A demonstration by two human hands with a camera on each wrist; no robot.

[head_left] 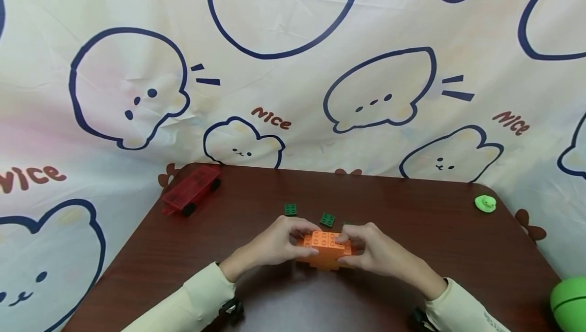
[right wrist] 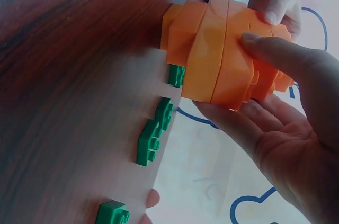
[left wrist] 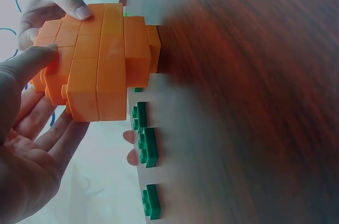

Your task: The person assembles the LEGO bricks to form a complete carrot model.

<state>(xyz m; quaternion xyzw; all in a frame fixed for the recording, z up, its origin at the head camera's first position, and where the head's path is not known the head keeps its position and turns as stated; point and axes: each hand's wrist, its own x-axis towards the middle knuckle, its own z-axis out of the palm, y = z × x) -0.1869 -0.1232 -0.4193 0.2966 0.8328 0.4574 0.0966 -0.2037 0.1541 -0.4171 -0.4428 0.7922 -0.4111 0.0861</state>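
A stepped block of orange building bricks stands near the middle of the brown table, broad in its middle layers and narrower at top and bottom. My left hand grips its left side, thumb on the near face. From the right, my right hand holds it the same way, and its thumb presses the near face in the right wrist view. Studs show on top of the orange block. Behind it lie several small green bricks, one of them mostly hidden by the right hand in the head view.
A translucent red toy cart with black wheels stands at the table's back left. Near the back right corner lies a small light-green toy. A round green object is at the right edge. A printed cloth hangs behind the table.
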